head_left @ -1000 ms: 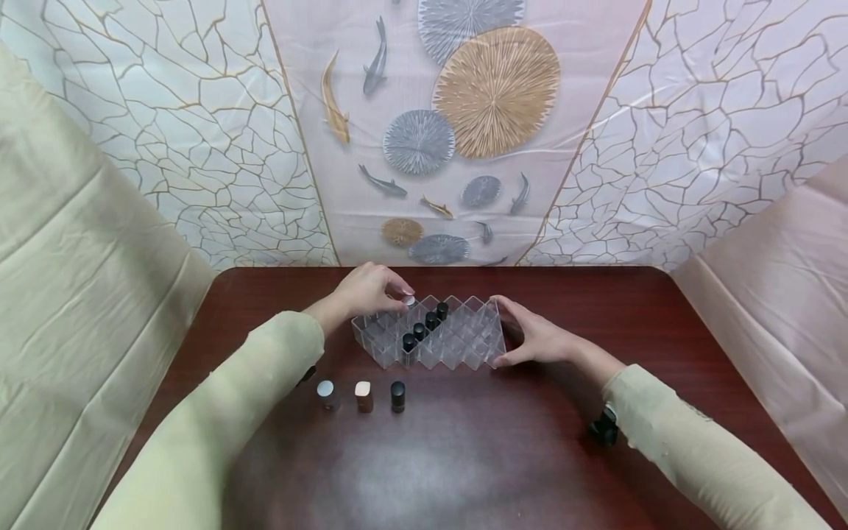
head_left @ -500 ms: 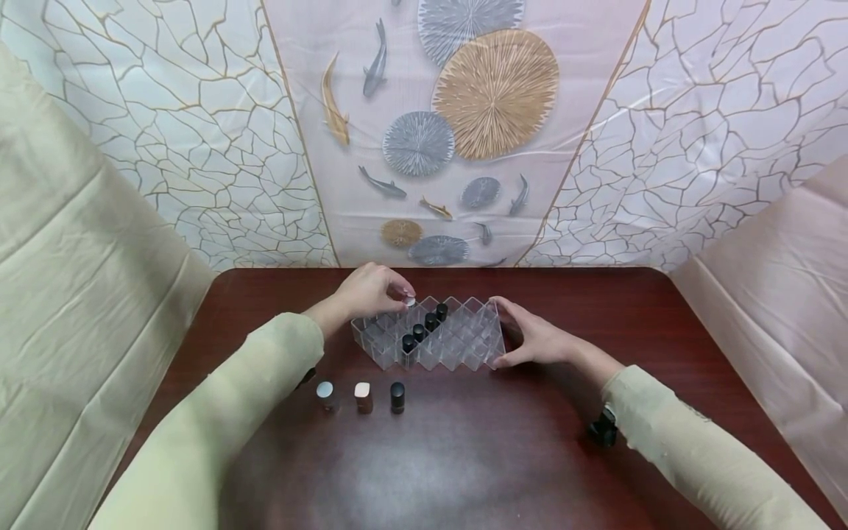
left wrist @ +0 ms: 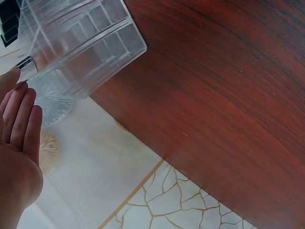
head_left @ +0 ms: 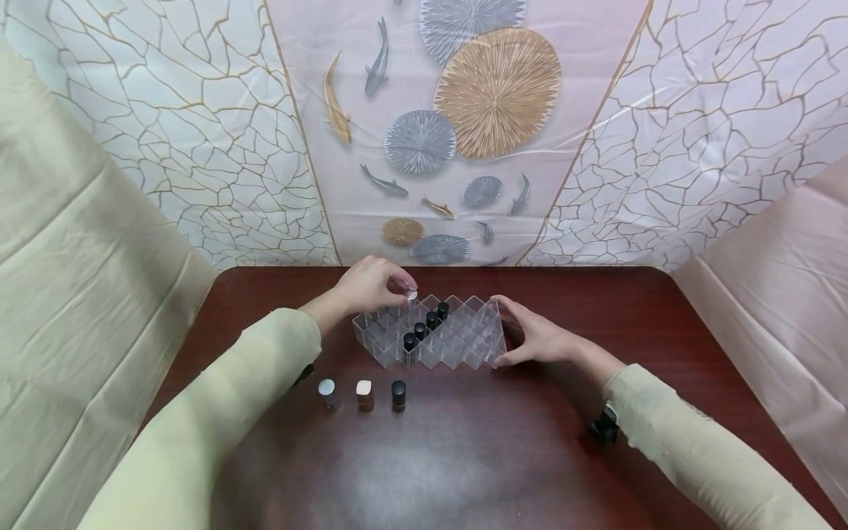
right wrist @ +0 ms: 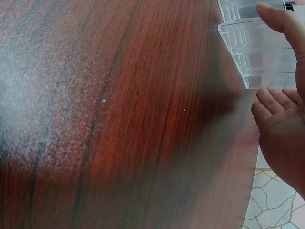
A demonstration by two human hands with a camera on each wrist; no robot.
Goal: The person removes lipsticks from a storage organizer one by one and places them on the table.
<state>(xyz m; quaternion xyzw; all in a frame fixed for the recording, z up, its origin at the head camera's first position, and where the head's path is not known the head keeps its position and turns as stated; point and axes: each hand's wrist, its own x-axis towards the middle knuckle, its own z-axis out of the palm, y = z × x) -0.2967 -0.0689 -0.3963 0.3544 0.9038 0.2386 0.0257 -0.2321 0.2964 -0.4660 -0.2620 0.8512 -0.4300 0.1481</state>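
Observation:
A clear plastic lipstick organizer (head_left: 453,361) with diamond-shaped compartments stands at the back middle of the table. At its back left, my left hand (head_left: 369,287) pinches a silver-topped lipstick (head_left: 412,296) between thumb and fingers, just above the rim. The lipstick's lower part is partly behind the clear walls. My right hand (head_left: 538,338) grips the organizer's right end, thumb at the front corner and fingers behind; the right wrist view shows this hand (right wrist: 286,126) at the organizer's end (right wrist: 267,43). Several black-capped lipsticks (head_left: 420,330) stand in a diagonal row inside the organizer.
In front of the organizer stand three upright lipsticks: one silver-topped (head_left: 327,394), one with a pale square top (head_left: 364,395) and one black (head_left: 398,395). The dark red wood table (head_left: 477,456) ends at a patterned cloth backdrop (head_left: 483,221).
My left hand has risen slightly with the silver-topped lipstick, and more of the lipstick shows above the organizer's rim. My right hand and the three lipsticks in front stay put.

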